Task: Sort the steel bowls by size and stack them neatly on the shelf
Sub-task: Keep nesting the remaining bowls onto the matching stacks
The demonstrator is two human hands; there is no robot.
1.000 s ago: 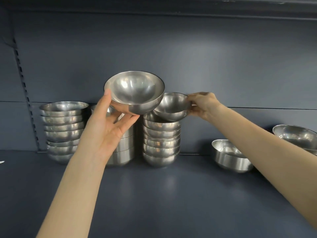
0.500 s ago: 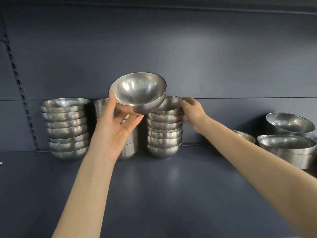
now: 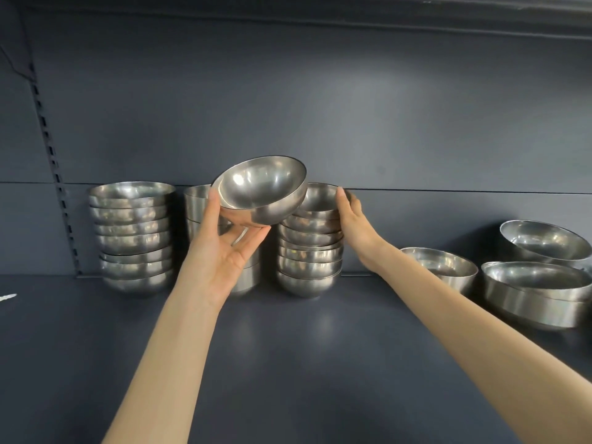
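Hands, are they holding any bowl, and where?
The left hand holds a tilted bowl, thumb on rim, fingers under base. The right hand touches the stack's top bowl at its rim; grip unclear.

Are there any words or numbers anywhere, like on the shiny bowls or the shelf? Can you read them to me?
None: there are no words, numbers, brands or signs to read here.
The held bowl, the top bowl, the stacks and the loose bowls show only plain shiny steel.
The shelf and its back wall are bare dark grey.
A white scrap at the left edge is too small to tell.
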